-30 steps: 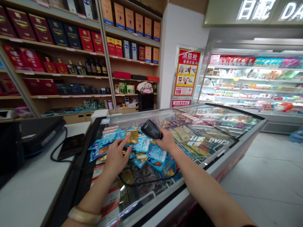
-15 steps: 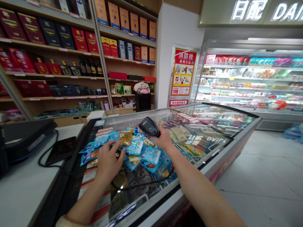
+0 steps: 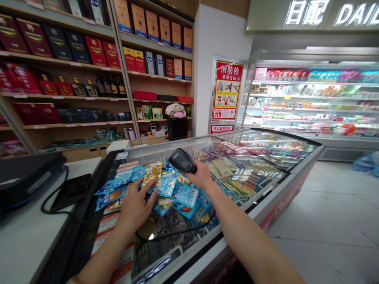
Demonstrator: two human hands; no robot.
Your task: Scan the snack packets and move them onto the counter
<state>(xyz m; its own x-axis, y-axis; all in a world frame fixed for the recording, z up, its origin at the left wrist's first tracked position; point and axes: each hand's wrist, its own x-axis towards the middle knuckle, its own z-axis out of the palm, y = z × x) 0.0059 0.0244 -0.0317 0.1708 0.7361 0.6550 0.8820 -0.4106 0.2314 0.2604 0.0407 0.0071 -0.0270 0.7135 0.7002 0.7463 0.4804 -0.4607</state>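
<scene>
My right hand (image 3: pixel 199 173) grips a black handheld barcode scanner (image 3: pixel 181 161), its head pointing left over a pile of blue snack packets (image 3: pixel 185 194). A cable loops below it across the glass. My left hand (image 3: pixel 136 203) rests palm down at the left side of the pile, its fingers spread. Its fingertips touch the lower edge of a gold foil packet (image 3: pixel 152 174), just left of the scanner head. More blue packets (image 3: pixel 111 197) lie to the left of this hand. The packets sit on the glass top of a chest freezer (image 3: pixel 213 236).
On the left a white counter (image 3: pixel 26 240) carries a black device (image 3: pixel 29 177) and a dark phone-like tablet (image 3: pixel 72 192). Shelves of boxes and bottles (image 3: pixel 85 86) stand behind. A lit refrigerated display (image 3: pixel 314 102) is at the back right, with tiled floor (image 3: pixel 331 213) before it.
The gold packet has turned more upright and shifted slightly left under my left fingertips. The scanner stays in my right hand above the pile. The whole view has shifted a little.
</scene>
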